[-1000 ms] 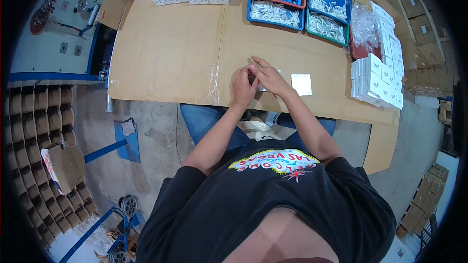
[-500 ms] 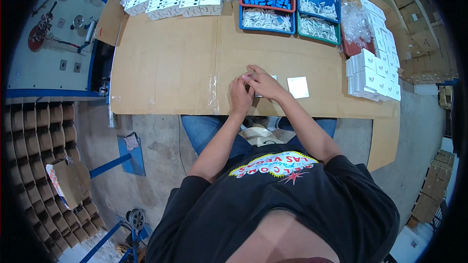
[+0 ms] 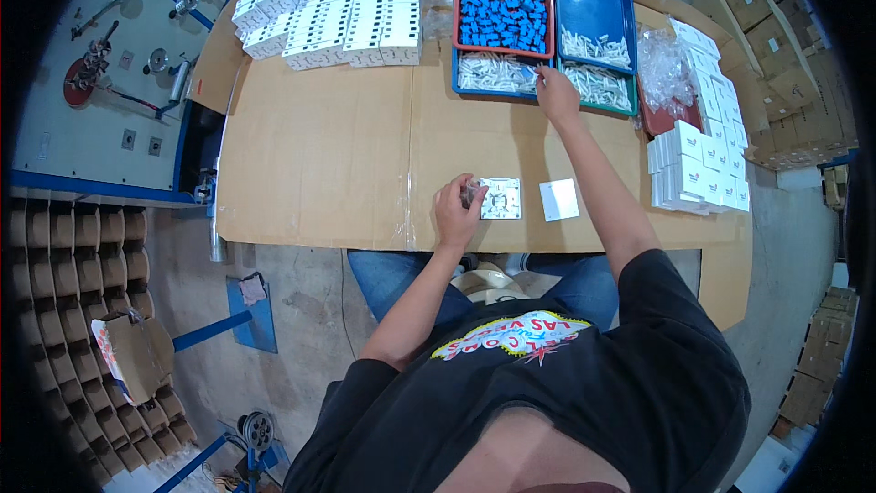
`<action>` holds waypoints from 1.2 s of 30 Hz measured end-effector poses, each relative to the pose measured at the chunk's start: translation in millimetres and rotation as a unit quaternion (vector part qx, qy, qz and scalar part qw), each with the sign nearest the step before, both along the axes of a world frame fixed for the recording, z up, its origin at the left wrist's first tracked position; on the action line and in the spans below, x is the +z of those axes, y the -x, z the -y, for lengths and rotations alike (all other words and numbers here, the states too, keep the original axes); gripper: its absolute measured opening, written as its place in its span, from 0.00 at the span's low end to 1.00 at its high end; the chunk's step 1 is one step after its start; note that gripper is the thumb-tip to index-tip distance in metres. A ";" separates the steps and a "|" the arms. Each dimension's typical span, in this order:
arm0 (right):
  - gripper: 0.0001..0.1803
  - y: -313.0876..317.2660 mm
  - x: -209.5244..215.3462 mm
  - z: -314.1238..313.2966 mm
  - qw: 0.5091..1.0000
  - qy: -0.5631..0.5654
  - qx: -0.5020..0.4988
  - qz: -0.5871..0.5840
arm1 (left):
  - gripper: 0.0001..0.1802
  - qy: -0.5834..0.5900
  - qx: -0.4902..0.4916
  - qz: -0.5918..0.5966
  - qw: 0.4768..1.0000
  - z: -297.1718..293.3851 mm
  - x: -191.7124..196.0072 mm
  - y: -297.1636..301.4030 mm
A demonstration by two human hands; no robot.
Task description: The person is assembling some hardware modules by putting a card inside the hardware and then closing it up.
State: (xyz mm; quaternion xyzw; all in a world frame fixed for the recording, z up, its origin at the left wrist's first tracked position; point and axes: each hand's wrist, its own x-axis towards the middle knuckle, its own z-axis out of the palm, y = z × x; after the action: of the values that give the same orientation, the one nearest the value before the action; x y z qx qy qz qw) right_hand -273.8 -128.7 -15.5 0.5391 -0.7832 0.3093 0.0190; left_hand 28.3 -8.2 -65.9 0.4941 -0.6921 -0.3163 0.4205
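Hands first, L to R. Left hand [image 3: 456,213] rests on the cardboard-covered bench [image 3: 319,155] near its front edge, fingers curled round a small clear-wrapped part pressed against the left edge of a square white switch plate with grey centre [image 3: 501,198]; the plate lies flat on the cardboard. Just right of it, not touching, lies a plain white square card [image 3: 558,200]. Right hand [image 3: 556,96] is stretched out to the far side of the bench, fingertips pinched at the front rim of the trays, at the boundary between two compartments of small white parts; whether it actually grips a piece can't be told, too small.

Far left, off the bench: grey floor panel w/ metal tools [image 3: 109,64] and stacked brown cardboard dividers [image 3: 64,265]. At the bench's far left corner, rows of small white cartons w/ dark labels [image 3: 338,14], packed tight side by side. Next, right of those: red-rimmed tray full of small blue blocks [image 3: 503,2], sitting above a blue tray section w/ white plastic pieces [image 3: 493,73]. Beside it a blue tray [image 3: 595,9], mostly bare at the back, white pieces along its front. Further right: crumpled clear plastic bags [image 3: 664,64], then stacks of white boxes [image 3: 698,169] at the bench's right edge. Brown shipping cartons [image 3: 785,64] stand on the floor beyond, far right.
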 end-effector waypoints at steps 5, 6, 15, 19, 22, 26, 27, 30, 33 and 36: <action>0.13 18.1 -18.5 22.7 0.976 -0.117 0.022 -0.184 | 0.22 0.006 -0.014 0.022 1.000 -0.5 2.1 0.2; 0.13 22.1 -22.6 24.4 0.966 -0.140 0.026 -0.216 | 0.22 0.010 -0.019 0.019 1.000 0.4 2.1 1.3; 0.08 37.6 -29.7 18.4 0.995 -0.016 0.034 0.091 | 0.22 -0.001 -0.015 0.023 1.000 -0.3 5.0 4.4; 0.08 32.1 -21.6 11.6 0.996 0.026 0.013 0.087 | 0.21 0.001 -0.012 0.011 1.000 -1.8 2.8 1.9; 0.08 27.8 -8.3 4.3 0.990 0.056 -0.021 0.128 | 0.18 -0.076 -0.024 -0.017 0.997 0.8 -8.0 -2.8; 0.06 12.4 5.7 -18.5 0.954 0.113 0.009 0.279 | 0.18 -0.277 -0.043 -0.192 0.941 11.7 8.9 -12.2; 0.06 0.7 11.9 -29.0 0.925 0.135 0.055 0.351 | 0.21 -0.355 -0.053 -0.309 0.881 14.1 26.4 -11.3; 0.07 -41.7 42.7 -81.9 0.875 0.099 0.119 0.458 | 0.26 -0.434 -0.118 -0.450 0.771 0.4 67.4 -17.2; 0.08 -91.4 85.5 -129.4 0.841 0.043 0.166 0.513 | 0.28 -0.443 -0.210 -0.490 0.721 -15.8 97.5 -22.2; 0.08 -105.5 117.5 -153.2 0.830 -0.007 0.218 0.514 | 0.28 -0.454 -0.243 -0.515 0.685 -28.9 108.8 -23.7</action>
State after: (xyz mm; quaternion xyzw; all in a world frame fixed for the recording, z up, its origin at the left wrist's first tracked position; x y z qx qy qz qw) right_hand -168.3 24.5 102.0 0.4587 -0.5442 0.5327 -0.4579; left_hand 52.0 20.7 42.9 0.1980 -0.2340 -0.8879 0.3430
